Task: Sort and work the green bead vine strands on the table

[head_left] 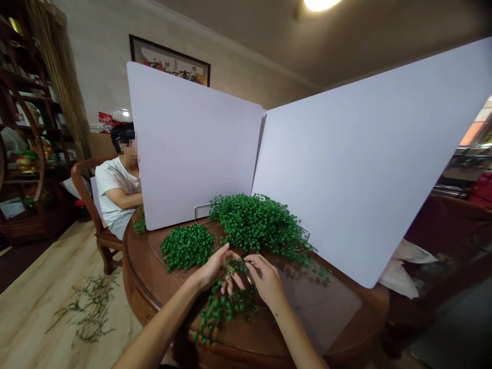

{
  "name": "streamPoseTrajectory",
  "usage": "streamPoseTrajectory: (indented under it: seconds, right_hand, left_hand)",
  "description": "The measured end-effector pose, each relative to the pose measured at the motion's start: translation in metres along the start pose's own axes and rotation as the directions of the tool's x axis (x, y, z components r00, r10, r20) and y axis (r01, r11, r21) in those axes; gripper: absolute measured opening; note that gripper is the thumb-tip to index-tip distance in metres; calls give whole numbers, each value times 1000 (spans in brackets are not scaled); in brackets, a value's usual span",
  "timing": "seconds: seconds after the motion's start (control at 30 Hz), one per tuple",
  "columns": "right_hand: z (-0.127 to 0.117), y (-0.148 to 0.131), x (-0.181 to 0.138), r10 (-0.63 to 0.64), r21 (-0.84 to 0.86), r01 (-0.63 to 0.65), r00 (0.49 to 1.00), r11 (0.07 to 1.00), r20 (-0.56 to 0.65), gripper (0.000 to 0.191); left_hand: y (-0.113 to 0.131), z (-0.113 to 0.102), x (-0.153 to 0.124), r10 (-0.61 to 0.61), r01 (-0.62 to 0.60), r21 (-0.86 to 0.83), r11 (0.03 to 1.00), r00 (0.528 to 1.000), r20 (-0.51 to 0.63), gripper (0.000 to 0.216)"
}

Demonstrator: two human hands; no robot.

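Near the table's front edge, my left hand (213,270) is turned palm up, its fingers curled around a green sprig (219,307) with small round, bead-like heads. The sprig's lower part hangs toward the table rim. Close beside it, my right hand (266,279) pinches the sprig's upper end between thumb and fingers; the exact spot gripped is partly hidden. Behind both hands lies a large heap of the same green sprigs (255,223). To the left of my left hand is a smaller pile of green sprigs (186,247).
Two tall white panels (200,148) stand in wire holders on the round wooden table (154,277). Past the left panel, a person (119,192) sits on a wooden chair (86,179). Bare stems (90,307) lie on the floor to the left.
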State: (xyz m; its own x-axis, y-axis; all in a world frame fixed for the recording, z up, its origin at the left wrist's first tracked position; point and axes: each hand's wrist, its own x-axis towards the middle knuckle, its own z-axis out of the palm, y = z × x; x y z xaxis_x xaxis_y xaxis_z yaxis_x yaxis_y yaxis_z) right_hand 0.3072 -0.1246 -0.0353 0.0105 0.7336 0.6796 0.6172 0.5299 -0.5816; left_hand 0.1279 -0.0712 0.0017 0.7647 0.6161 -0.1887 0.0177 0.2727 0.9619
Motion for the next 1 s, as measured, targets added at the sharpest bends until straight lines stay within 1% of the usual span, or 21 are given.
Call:
streamPoseTrajectory:
  seconds: [0.07, 0.1, 0.2, 0.27, 0.33, 0.43, 0.53, 0.63, 0.73, 0.8, 0.83, 0.87, 0.93, 0.97, 1.0]
  right_hand:
    - [2, -1, 0, -7, 13, 6, 1000, 1000, 3, 22]
    - [2, -1, -1, -9, 14, 9, 1000, 1000, 1, 21]
    - [3, 2, -1, -20, -4, 20, 1000, 1000, 6, 20]
    - [3, 3, -1, -23, -28, 23, 1000, 999, 11, 21]
    - [3, 3, -2, -18, -51, 19, 1000, 999, 15, 21]
    - [2, 0, -2, -2, -56, 4, 999, 998, 37, 20]
    - [1, -4, -2, 2, -33, 0, 998, 999, 56, 19]
    - [2, -5, -2, -8, -28, 10, 999, 1000, 42, 18]
    - [9, -2, -3, -7, -61, 7, 1000, 998, -7, 17]
    - [14, 3, -4, -14, -96, 9, 999, 995, -44, 18]
    - [15, 6, -3, -17, -118, 10, 998, 993, -64, 18]
    - [16, 9, -2, -15, -141, 2, 996, 990, -90, 19]
    - [14, 15, 3, 11, -178, -40, 987, 983, -163, 20]
    - [11, 17, 7, 29, -183, -65, 981, 981, -192, 21]
    - [9, 17, 11, 45, -180, -83, 978, 980, -206, 21]
  left_hand:
    - [3, -2, 1, -30, 30, 10, 999, 1000, -5, 76]
    - [4, -2, 2, -27, 27, 38, 999, 1000, -11, 75]
    - [2, 3, 6, 51, -40, 192, 981, 997, -50, 62]
    - [0, 7, 8, 117, -86, 299, 951, 989, -89, 53]
    - [-3, 9, 9, 160, -107, 369, 923, 980, -115, 47]
    - [-6, 9, 9, 201, -134, 410, 902, 972, -124, 43]
    - [-8, 7, 9, 224, -130, 441, 888, 960, -167, 40]
    - [-11, 5, 10, 275, -143, 504, 852, 941, -197, 37]
    - [-15, 5, 10, 384, -220, 590, 777, 909, -165, 32]
    - [-16, 5, 9, 485, -288, 655, 699, 864, -138, 28]
    - [-17, 6, 7, 525, -325, 677, 661, 844, -107, 26]
    - [-17, 7, 6, 549, -370, 688, 624, 835, -49, 24]
    - [-16, 9, 2, 550, -456, 679, 575, 830, 92, 21]
    - [-16, 10, 1, 536, -478, 664, 575, 833, 135, 20]
    - [-17, 10, 1, 523, -474, 650, 595, 842, 134, 20]
